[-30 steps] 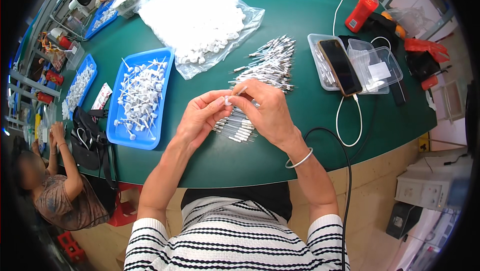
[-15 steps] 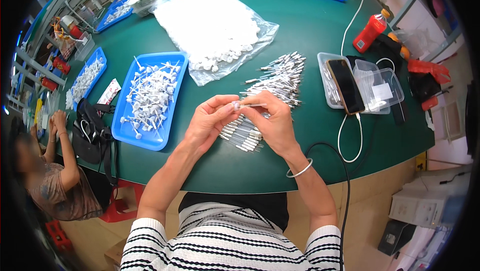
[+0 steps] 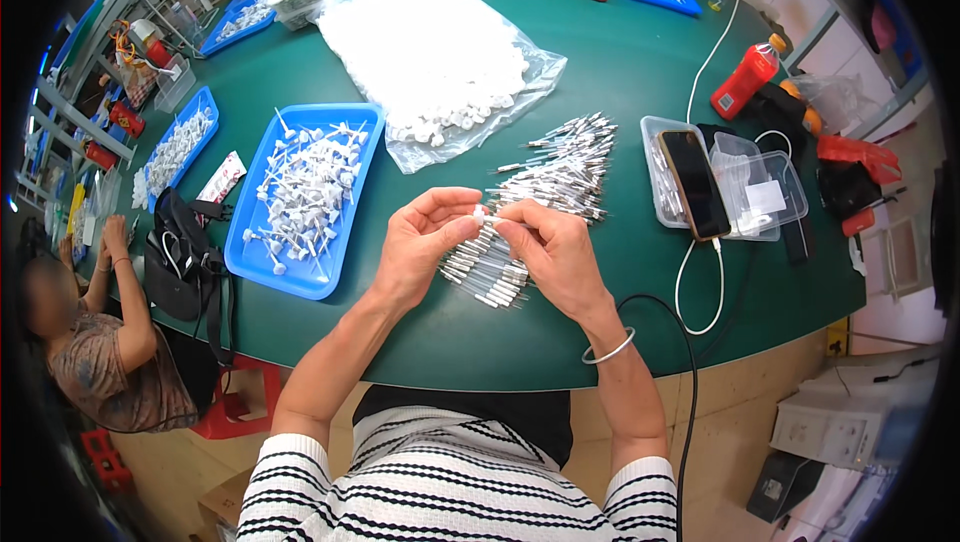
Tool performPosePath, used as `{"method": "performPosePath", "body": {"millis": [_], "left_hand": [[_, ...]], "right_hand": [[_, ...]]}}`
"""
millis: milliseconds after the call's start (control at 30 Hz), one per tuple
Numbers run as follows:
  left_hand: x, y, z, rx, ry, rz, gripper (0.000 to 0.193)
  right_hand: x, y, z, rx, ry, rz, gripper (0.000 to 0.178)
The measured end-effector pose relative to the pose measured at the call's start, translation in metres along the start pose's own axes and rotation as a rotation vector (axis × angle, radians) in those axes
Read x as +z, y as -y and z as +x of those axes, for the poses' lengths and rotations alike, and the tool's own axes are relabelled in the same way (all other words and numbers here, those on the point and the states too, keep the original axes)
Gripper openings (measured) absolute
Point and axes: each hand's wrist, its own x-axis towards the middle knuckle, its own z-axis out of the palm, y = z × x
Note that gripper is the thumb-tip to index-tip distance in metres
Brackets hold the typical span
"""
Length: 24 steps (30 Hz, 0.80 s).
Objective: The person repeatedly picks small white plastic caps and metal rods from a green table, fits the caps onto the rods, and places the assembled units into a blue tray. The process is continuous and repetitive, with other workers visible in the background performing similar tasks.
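In front of me, my left hand (image 3: 418, 247) pinches a small white plastic cap (image 3: 480, 213) between thumb and fingertips. Right beside it, my right hand (image 3: 556, 254) is closed in a pinch on a thin rod, mostly hidden by the fingers, whose end meets the cap. Below and behind my hands spreads a pile of thin metal rods (image 3: 560, 174) with pale ends, some lying in a neat row. To the left stands a blue tray (image 3: 236, 260) full of white caps fitted on rods (image 3: 310, 187). A large clear bag of white caps (image 3: 440, 62) lies open beyond my hands.
On the right are a phone (image 3: 694, 187) with a white cable, clear plastic boxes (image 3: 765, 177) and a red bottle (image 3: 745, 80). A black bag (image 3: 180, 267) lies left of the tray. Another person (image 3: 110, 342) sits at the left; more blue trays (image 3: 185, 147) stand farther off.
The fingertips of my right hand have closed in toward the white cap, and the rod that showed along them is now mostly covered. The view has shifted slightly.
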Motion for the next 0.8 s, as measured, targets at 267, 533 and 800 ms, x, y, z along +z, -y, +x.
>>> {"method": "performPosePath", "body": {"millis": [267,533,800], "left_hand": [[0.001,-0.001,-0.002,0.015,0.011,0.029,0.024],[0.002,0.001,-0.005,0.115,0.045,0.059,0.023],[0.001,0.000,-0.006,0.103,0.101,-0.002,0.022]], "right_hand": [[0.010,-0.002,-0.003,-0.159,-0.151,-0.079,0.007],[0.012,-0.012,-0.005,-0.032,-0.059,0.141,0.011],[0.017,-0.018,-0.005,0.152,0.072,0.600,0.017]]}}
